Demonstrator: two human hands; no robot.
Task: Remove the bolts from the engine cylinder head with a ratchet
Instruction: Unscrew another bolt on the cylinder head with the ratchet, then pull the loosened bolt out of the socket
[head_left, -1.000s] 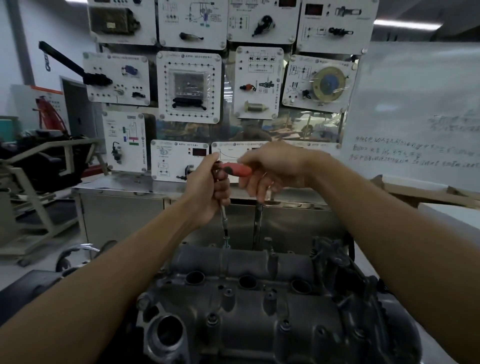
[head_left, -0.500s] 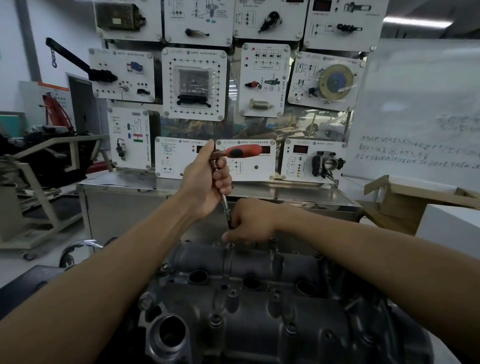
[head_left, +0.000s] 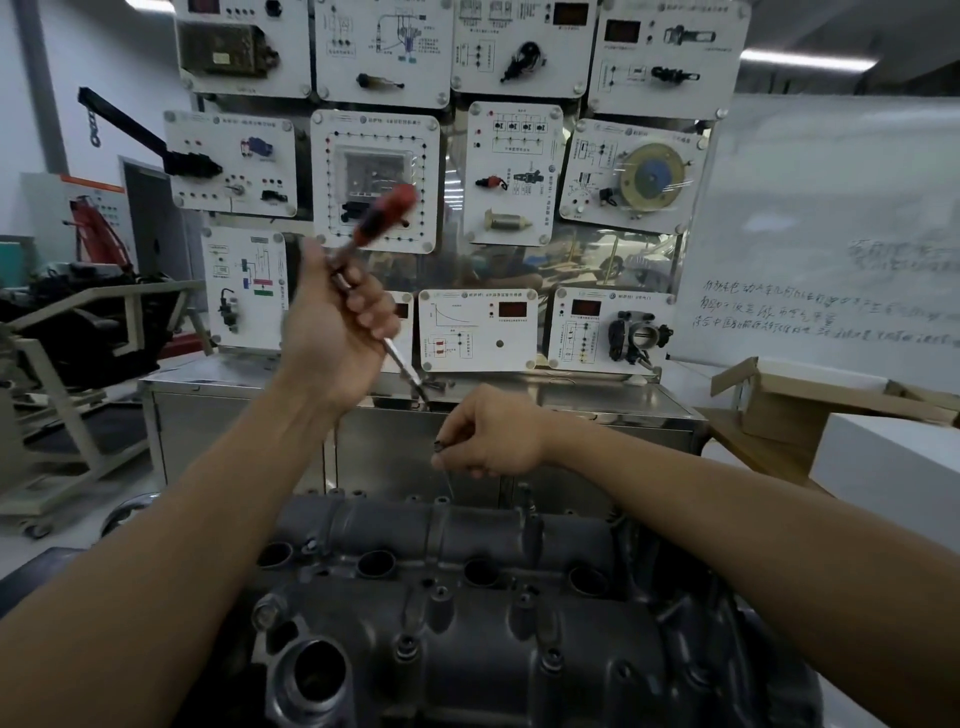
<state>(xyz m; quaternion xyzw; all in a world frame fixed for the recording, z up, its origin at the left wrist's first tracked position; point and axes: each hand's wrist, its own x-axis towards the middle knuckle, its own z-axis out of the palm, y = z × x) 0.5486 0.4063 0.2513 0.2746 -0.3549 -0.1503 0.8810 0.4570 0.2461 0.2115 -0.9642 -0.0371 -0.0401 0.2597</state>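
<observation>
The dark grey cylinder head (head_left: 467, 613) fills the lower middle of the head view, with several round holes and bolt bosses along its top. My left hand (head_left: 337, 332) grips the ratchet (head_left: 384, 218) by its shaft, lifted well above the head, its red and black handle tilted up to the right and its extension pointing down right. My right hand (head_left: 493, 434) hovers above the far edge of the head and pinches a thin long bolt (head_left: 445, 475) that hangs down from my fingers, clear of the hole below it.
Behind the engine stands a steel cabinet (head_left: 519, 410) with a wall of white training panels (head_left: 374, 182). Small loose parts lie on the cabinet top. A whiteboard (head_left: 831, 234) and an open cardboard box (head_left: 810, 395) are at right, a metal engine stand (head_left: 78, 374) at left.
My left hand lifted the ratchet up off the bolt and tilted it. My right hand left the ratchet handle, went down to the bolt and drew it up out of the head.
</observation>
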